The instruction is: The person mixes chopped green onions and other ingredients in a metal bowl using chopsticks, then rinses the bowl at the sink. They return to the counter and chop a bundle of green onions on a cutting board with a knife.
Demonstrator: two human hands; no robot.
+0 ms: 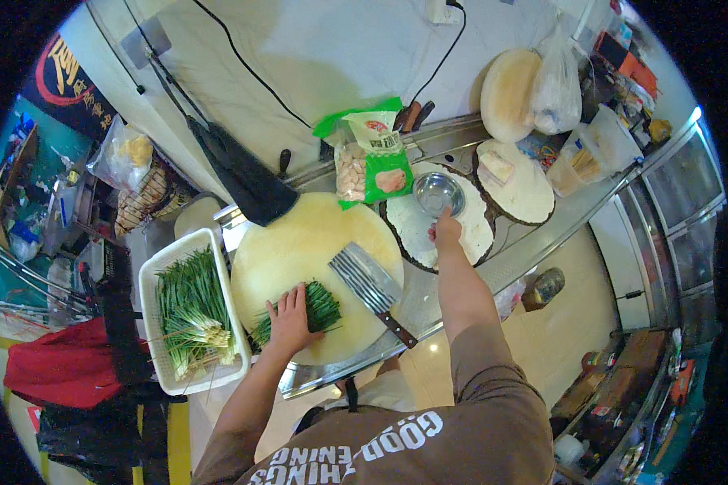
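Note:
My left hand (291, 323) lies flat with spread fingers on a bunch of green chives (321, 307), pressing it to the round yellowish cutting board (279, 242). To the right of the bunch a cleaver (364, 276) rests on the board, its wooden handle reaching over the front edge. Further right, my right hand (446, 229) is at the near rim of a small metal bowl (438, 193), with one finger at the rim. That bowl sits on a whitish round chopping block (415, 233). On the left, a white plastic basket (239, 339) holds more chives with pale root ends.
Behind the board stand a green and clear food bag (376, 160) and a black cloth-like item (242, 176). A smaller block (525, 191) bears a wrapped item. Plastic containers (606, 142) are at the back right. Knife handles (409, 116) stick up near the wall.

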